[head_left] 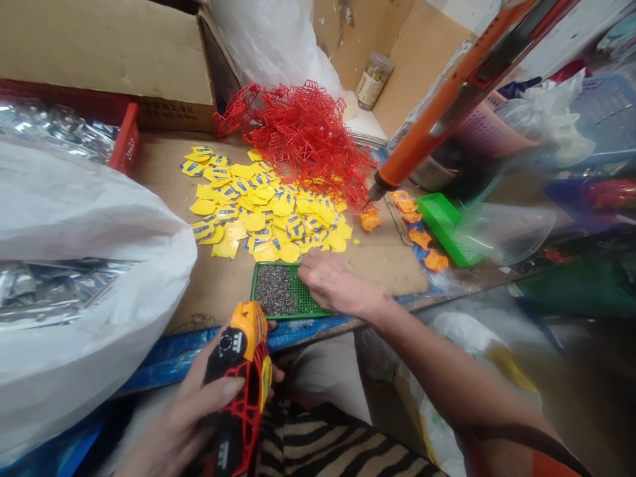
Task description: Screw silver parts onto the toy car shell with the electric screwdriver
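From where I stand, the assembled piece (238, 391) — black body, red lattice side, orange end — sits low at the near edge of the table, gripped in the left hand (191, 404), whose thumb lies on the lattice. Just beyond its orange end is a green mesh tray (313, 306), with a heap of small metal screws (275, 291) filling its left part. The right hand (330, 281) is over the tray's right part, fingers bent together; I cannot tell whether they pinch anything.

Past the tray, a spread of yellow plates (268, 205), some with blue markings, covers the cardboard tabletop (387, 270), and behind it rises a tangled pile of red lattice parts (303, 132). An orange power driver (417, 146) slants down from the upper right, its tip near the loose orange parts (420, 237). Beside those stands a bright green tray (444, 228).

On the left, a white bag (166, 232) gapes around silvery parts (44, 291); farther back are a red crate (126, 136) and a cardboard box (109, 46). A lidded jar (373, 83) leans in the far corner.
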### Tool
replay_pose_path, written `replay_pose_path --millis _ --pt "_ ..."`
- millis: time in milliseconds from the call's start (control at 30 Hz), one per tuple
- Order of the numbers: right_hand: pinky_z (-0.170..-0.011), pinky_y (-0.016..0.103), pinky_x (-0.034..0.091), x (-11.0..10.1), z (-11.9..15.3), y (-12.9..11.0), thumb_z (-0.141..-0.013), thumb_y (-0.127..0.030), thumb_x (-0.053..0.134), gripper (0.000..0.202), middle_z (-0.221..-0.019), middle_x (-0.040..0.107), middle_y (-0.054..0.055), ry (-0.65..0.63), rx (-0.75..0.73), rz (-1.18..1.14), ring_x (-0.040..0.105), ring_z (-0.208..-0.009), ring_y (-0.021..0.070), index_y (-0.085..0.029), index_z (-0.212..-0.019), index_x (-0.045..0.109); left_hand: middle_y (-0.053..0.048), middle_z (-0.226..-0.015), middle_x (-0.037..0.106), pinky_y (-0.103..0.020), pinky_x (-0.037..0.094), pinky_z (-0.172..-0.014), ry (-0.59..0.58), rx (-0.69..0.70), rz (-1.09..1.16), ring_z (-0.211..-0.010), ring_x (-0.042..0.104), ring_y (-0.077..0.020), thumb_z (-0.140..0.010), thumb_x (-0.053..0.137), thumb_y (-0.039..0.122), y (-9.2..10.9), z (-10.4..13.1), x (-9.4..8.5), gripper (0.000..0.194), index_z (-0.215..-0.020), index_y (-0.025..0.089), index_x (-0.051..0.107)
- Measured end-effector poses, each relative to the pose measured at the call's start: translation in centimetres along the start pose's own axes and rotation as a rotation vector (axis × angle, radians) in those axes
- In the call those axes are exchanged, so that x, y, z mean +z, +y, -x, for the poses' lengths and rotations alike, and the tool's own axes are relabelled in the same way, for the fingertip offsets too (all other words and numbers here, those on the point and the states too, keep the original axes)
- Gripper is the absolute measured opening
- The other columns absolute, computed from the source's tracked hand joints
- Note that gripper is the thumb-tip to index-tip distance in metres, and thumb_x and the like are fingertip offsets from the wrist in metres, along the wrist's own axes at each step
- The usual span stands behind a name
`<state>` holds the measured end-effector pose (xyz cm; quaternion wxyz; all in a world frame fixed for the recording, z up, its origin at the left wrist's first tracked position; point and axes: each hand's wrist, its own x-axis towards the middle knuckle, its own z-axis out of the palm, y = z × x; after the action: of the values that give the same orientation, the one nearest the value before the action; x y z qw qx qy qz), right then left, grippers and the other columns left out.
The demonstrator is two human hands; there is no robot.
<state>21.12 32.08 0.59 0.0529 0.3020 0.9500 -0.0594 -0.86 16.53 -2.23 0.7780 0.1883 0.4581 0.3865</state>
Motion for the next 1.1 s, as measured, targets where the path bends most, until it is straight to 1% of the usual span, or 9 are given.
replay_pose_path --millis 133,233,400,467,567,733,833,967,1100 --pt "-0.072 0.033 0.03 -0.4 -0.3 0.3 -0.094 -0.014 0.047 0.012 -0.094 0.058 0.009 0.022 0.021 -0.007 0.044 -0.091 0.0218 -0.016 -0.086 0.055 -0.014 -0.097 0.076 -0.037 0.056 -0.077 0.021 -0.016 0.0 -0.088 0.07 -0.0346 -0.062 0.075 0.047 0.0 0.1 -0.1 0.118 -0.156 0.015 0.013" --pt "-0.071 0.033 0.029 -0.4 -0.8 0.3 -0.097 -0.017 0.043 0.018 -0.093 0.059 0.009 0.032 0.019 -0.004 0.045 -0.089 0.0214 -0.016 -0.083 0.055 -0.014 -0.097 0.076 -0.038 0.054 -0.078 0.019 -0.034 -0.011 -0.086 0.07 -0.0344 -0.061 0.075 0.048 0.1 0.3 0.1 0.114 -0.154 0.015 0.018" --pt "-0.067 0.035 0.027 -0.3 -1.3 -0.3 -0.097 -0.016 0.045 0.018 -0.09 0.059 0.009 0.029 0.03 0.04 0.047 -0.088 0.0224 -0.015 -0.083 0.057 -0.015 -0.097 0.077 -0.035 0.053 -0.073 0.013 -0.014 0.03 -0.081 0.07 -0.0307 -0.068 0.072 0.043 0.6 0.6 0.6 0.112 -0.156 0.015 0.009" --pt "-0.065 0.035 0.026 -0.3 -1.3 -0.5 -0.097 -0.015 0.046 0.017 -0.09 0.059 0.009 0.025 0.038 0.062 0.047 -0.088 0.0231 -0.014 -0.084 0.058 -0.016 -0.095 0.077 -0.035 0.053 -0.072 -0.009 0.001 0.033 -0.08 0.071 -0.0316 -0.068 0.072 0.041 0.6 0.5 0.6 0.111 -0.156 0.014 0.01" --pt "-0.063 0.035 0.026 -0.2 -1.5 -1.0 -0.095 -0.011 0.046 0.016 -0.09 0.059 0.011 0.02 0.044 0.1 0.047 -0.088 0.024 -0.014 -0.087 0.059 -0.018 -0.094 0.077 -0.036 0.054 -0.072 -0.046 0.023 0.019 -0.082 0.071 -0.0331 -0.067 0.072 0.041 0.5 0.3 0.5 0.106 -0.155 0.012 0.021" --pt "-0.061 0.035 0.025 0.2 -2.0 -1.6 -0.09 -0.002 0.046 0.018 -0.09 0.059 0.013 0.022 0.038 0.144 0.049 -0.092 0.0268 -0.013 -0.092 0.061 -0.017 -0.093 0.077 -0.034 0.054 -0.072 -0.011 0.022 0.079 -0.084 0.071 -0.0324 -0.065 0.076 0.04 0.2 0.3 0.6 0.095 -0.148 0.015 0.037" --pt "-0.061 0.035 0.026 0.3 -2.0 -1.7 -0.09 -0.002 0.046 0.018 -0.09 0.059 0.014 0.024 0.029 0.154 0.049 -0.093 0.0272 -0.012 -0.092 0.061 -0.017 -0.093 0.077 -0.034 0.054 -0.072 -0.007 0.033 0.077 -0.082 0.071 -0.0314 -0.066 0.074 0.039 0.3 0.4 0.7 0.095 -0.149 0.014 0.034" --pt "-0.062 0.035 0.026 0.0 -1.7 -1.5 -0.091 -0.004 0.047 0.016 -0.091 0.059 0.013 0.023 0.033 0.15 0.048 -0.09 0.0255 -0.013 -0.091 0.06 -0.017 -0.093 0.077 -0.034 0.054 -0.071 -0.009 0.027 0.065 -0.08 0.071 -0.0309 -0.065 0.075 0.04 0.4 0.5 0.6 0.106 -0.153 0.013 0.021" --pt "-0.061 0.035 0.023 -0.3 -1.5 -1.0 -0.093 -0.008 0.047 0.014 -0.091 0.059 0.01 0.021 0.025 0.136 0.047 -0.085 0.0227 -0.013 -0.089 0.06 -0.016 -0.095 0.077 -0.036 0.055 -0.069 0.015 -0.003 0.057 -0.08 0.071 -0.0325 -0.066 0.077 0.042 0.5 0.5 0.6 0.114 -0.156 0.016 0.011"
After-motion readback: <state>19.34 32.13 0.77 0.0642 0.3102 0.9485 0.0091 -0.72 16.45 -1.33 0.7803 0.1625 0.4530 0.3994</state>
